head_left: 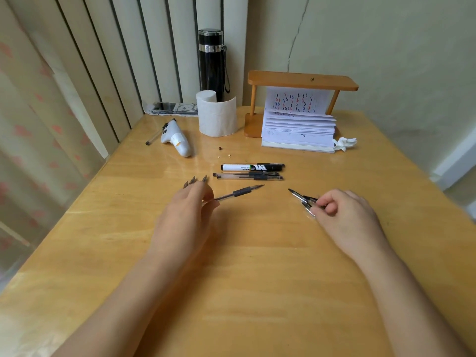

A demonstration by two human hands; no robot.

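Observation:
My left hand [189, 215] grips a clear gel pen [239, 192] with a black grip, its bare tip pointing right and away. My right hand [342, 215] pinches a clear pen cap with a black clip [302, 198], its narrow end pointing up and left toward the pen tip. The two are apart by a short gap. Beyond them on the wooden table [257, 253] lie a white and black marker [253, 167] and two capped clear gel pens [248, 176] side by side.
At the back stand a toilet paper roll [217, 115], a black flask [212, 64] and a wooden stand [301, 81] over a thick open notebook [298, 130]. A white controller [176, 137], a thin tube [154, 138], a crumpled tissue [345, 143] and small crumbs [220, 149] lie around.

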